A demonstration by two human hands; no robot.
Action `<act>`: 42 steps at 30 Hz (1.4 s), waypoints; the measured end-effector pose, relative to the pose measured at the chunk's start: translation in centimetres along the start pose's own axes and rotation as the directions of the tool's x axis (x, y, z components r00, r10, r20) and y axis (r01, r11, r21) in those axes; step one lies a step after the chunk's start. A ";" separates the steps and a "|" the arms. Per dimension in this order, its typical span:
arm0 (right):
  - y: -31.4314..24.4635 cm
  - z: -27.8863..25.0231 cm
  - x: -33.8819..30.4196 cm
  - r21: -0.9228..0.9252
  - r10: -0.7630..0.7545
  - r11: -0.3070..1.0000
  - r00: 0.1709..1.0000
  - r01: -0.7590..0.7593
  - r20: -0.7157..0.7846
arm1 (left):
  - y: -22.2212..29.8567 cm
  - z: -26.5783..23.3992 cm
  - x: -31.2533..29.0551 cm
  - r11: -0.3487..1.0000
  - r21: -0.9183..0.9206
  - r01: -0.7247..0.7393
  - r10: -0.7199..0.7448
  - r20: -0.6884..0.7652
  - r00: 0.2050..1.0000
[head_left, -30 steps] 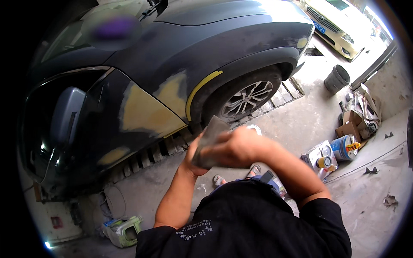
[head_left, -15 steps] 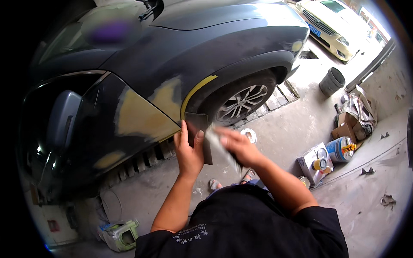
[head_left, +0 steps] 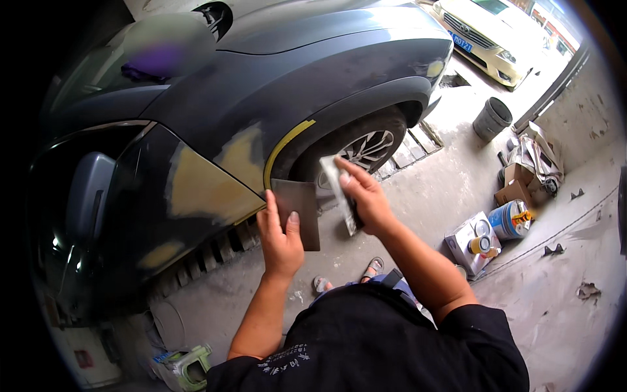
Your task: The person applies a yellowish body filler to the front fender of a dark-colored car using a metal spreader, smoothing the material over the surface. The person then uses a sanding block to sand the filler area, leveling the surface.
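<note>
Between the thumb and fingers of my left hand (head_left: 282, 247) is a dark grey-brown rectangular sheet of what looks like sandpaper (head_left: 300, 204). It stands near the rear of the wheel arch. My right hand (head_left: 371, 206) is closed round a long, narrow sanding block (head_left: 337, 195); its pale, dusty face is turned toward the sheet, with a gap between the two. Behind them is a dark car (head_left: 215, 98) with tan filler patches (head_left: 206, 186) on its fender and door. Yellow masking tape (head_left: 284, 142) follows the arch edge above the wheel (head_left: 372, 149).
On the right are a black bucket (head_left: 492, 119), cardboard boxes (head_left: 514, 186), a blue-and-white can (head_left: 506, 222) and a white box (head_left: 467, 242) along the wall. A cream car (head_left: 486, 39) stands beyond. A green-and-grey part (head_left: 189, 367) lies at lower left.
My right hand, blurred close to the sheet before, has moved up and slightly right with the block, apart from the sheet. More of the sheet's face now shows. The whole view has shifted slightly.
</note>
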State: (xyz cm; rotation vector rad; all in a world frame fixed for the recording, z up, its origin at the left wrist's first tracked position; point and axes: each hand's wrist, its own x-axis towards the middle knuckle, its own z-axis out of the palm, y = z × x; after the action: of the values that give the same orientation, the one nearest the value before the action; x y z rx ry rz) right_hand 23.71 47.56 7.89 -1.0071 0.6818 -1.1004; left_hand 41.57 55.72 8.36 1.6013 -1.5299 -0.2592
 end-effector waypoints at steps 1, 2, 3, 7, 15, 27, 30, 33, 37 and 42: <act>-0.5 -0.3 0.4 0.074 -0.005 0.997 1.000 0.006 -0.016 | 0.0 -0.1 0.3 0.983 -0.177 0.049 -0.053 -0.019 0.998; -0.9 -0.8 -0.7 -0.014 0.015 1.000 1.000 -0.015 0.013 | -0.1 -0.1 0.7 0.933 -0.348 0.094 -0.110 -0.027 0.994; -0.2 -0.9 -2.3 -0.110 0.070 0.992 0.996 -0.064 0.057 | -0.2 -0.2 1.1 0.851 -0.508 0.132 -0.173 -0.033 0.984; 2.2 0.4 -6.8 -0.183 0.274 0.954 0.938 -0.237 0.212 | -0.2 -0.1 1.3 0.327 -0.927 0.185 -0.311 0.080 0.947; -3.7 0.3 0.1 0.127 0.082 0.988 0.994 -0.090 0.066 | -1.4 -1.2 0.5 0.281 -0.914 0.295 -0.070 0.287 0.955; -6.8 0.6 0.8 -0.427 -0.237 0.876 0.971 0.226 0.029 | -1.1 -3.5 0.3 0.608 -0.727 0.320 0.061 0.444 0.894; -7.9 1.0 -0.4 -0.798 -0.423 0.349 0.843 0.491 0.333 | -1.7 -4.0 0.5 0.792 -0.593 0.147 0.112 0.377 0.919; -8.7 2.5 -2.3 -0.826 -0.301 0.071 0.802 0.559 0.516 | -1.0 -4.3 1.4 0.913 -0.358 -0.194 0.321 0.341 0.883; -5.1 1.0 -2.4 -0.875 -0.210 0.133 0.876 0.466 0.435 | 0.0 -4.8 2.3 0.813 -0.261 -0.520 0.576 0.232 0.784; -5.7 -0.6 -2.2 -0.896 -0.303 0.235 0.905 0.376 0.300 | 0.3 -5.6 2.1 0.780 -0.229 -0.582 0.624 0.211 0.753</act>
State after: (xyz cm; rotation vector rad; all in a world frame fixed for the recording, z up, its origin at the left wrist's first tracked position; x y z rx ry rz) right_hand 20.21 48.77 12.81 -2.3435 1.1431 -0.9678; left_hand 45.59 56.29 12.72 0.8960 -2.1091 -0.2283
